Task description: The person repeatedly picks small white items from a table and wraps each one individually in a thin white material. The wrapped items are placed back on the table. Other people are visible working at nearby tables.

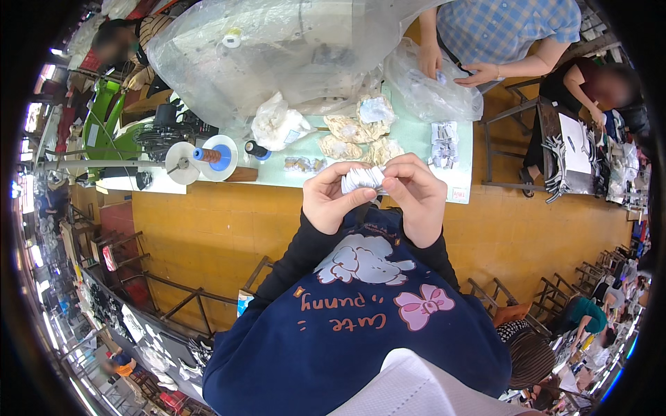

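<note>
Between my two hands, just in front of the table's near edge, is a fanned stack of small white labels (362, 180). My left hand (331, 197) grips the stack from its left side, thumb pressed along the lower face. On the other side my right hand (415, 194) pinches the right end of the stack between thumb and fingers. Bundles of small labels (444, 144) lie on the table to the right of my hands. To the left of my hands sit small blue-and-tan bundles (304, 164), too small to make out.
On the pale green table (458, 173) stand several crumpled paper-lined bags (350, 130), a white plastic bag (277, 123) and thread spools (215, 158). A big clear plastic sheet (277, 55) covers the far side. Opposite, a person in a checked shirt (510, 35) handles a clear bag (423, 80).
</note>
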{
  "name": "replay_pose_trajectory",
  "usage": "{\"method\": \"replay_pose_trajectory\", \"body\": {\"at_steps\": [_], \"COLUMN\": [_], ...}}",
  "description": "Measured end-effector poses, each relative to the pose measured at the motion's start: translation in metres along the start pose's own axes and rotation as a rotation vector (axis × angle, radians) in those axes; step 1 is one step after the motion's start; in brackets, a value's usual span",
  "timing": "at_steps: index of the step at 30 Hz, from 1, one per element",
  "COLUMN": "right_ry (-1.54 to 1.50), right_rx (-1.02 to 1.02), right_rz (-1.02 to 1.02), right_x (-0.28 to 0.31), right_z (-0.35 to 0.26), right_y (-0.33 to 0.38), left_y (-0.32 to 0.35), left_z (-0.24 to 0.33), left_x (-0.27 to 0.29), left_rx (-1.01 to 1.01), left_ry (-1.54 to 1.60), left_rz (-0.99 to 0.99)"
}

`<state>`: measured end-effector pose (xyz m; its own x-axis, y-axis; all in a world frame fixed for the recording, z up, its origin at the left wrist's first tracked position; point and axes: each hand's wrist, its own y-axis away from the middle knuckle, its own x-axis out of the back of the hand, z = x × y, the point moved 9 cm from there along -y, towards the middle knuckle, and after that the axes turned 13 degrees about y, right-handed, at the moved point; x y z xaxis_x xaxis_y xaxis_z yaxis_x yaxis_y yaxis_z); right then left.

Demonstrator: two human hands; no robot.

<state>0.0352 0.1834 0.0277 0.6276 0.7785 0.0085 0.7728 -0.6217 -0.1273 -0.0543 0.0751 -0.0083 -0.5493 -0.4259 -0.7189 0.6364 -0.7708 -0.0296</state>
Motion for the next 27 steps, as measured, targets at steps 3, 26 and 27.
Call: {"method": "replay_pose_trajectory", "body": {"at_steps": [3, 26, 27], "right_ry": [-0.061, 0.202, 0.188], "right_rx": [-0.050, 0.172, 0.184], "right_rz": [-0.045, 0.005, 0.010], "right_x": [-0.002, -0.001, -0.001], "right_z": [0.002, -0.019, -0.020], "right_y": [0.000, 0.004, 0.004], "left_y": [-0.001, 0.004, 0.004], "left_z": [0.002, 0.012, 0.013], "left_x": [-0.002, -0.010, -0.009], "left_rx": [-0.022, -0.064, -0.070], "left_ry": [-0.009, -0.123, -0.120], "left_rz": [-0.028, -0.042, -0.043]}}
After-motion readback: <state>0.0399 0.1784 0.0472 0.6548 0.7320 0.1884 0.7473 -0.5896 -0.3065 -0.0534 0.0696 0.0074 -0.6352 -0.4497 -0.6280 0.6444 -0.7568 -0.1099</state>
